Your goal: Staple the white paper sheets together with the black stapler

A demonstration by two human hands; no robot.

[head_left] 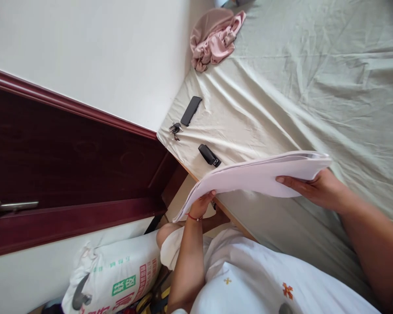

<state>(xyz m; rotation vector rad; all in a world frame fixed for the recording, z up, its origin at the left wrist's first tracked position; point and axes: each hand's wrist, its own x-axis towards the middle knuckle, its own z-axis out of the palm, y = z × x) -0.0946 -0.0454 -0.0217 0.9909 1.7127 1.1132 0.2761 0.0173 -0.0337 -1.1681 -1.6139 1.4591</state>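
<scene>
I hold a stack of white paper sheets (pixel 255 176) above the edge of a bed (pixel 314 87) covered with a pale green sheet. My left hand (pixel 203 205) grips the stack's lower left end; a red thread circles that wrist. My right hand (pixel 314 187) grips the stack's right end from beneath, thumb on top. A black stapler (pixel 209 155) lies on the sheet just beyond the papers. Farther off lie a black phone (pixel 191 110) and a bunch of keys (pixel 175 129).
A crumpled pink cloth (pixel 214 37) sits at the bed's far corner by the white wall. A dark red wooden door (pixel 68 165) with a metal handle (pixel 9 208) stands at left. A printed white sack (pixel 118 279) rests on the floor near my knee.
</scene>
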